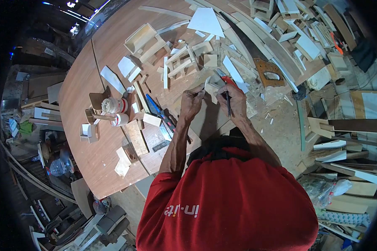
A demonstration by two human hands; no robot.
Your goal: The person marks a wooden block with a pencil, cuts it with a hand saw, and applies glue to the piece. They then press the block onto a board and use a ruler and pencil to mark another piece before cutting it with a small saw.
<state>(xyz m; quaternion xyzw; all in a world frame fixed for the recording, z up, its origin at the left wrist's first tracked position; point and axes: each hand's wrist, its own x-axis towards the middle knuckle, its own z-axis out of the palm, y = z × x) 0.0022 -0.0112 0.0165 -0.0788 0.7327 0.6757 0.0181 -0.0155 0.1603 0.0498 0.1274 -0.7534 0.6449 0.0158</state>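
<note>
Right at the centre, label by label:

Right grip: the right hand (234,102) is closed around a dark pencil (228,104), the shaft pointing down along the palm toward the wrist.

Left grip: the left hand (192,102) is closed on the edge of a small pale wooden piece (213,85), fingertips pinching it from the side.

Wooden piece: held between both hands, just above the knuckles, over the bench (96,163); whether it rests on the surface or is lifted cannot be told.

Behind the right grip: a red object (230,80) shows just past the fingers, mostly hidden.

Beyond the right grip: a handsaw (269,73) with a brown wooden handle lies among long pale strips, its blade running away toward the far edge.

Beside the left grip: a blue-handled tool (157,109) lies on the bench, near the left forearm.

Farther out from the left grip: two small white jars (116,111) with red bands stand next to short wooden blocks.

Far side from both grips: a small open wooden box (144,39), a white triangular offcut (205,21) and many scattered scraps cover the bench.

Nearest the camera: a red shirt with white lettering, both arms reaching forward.
</note>
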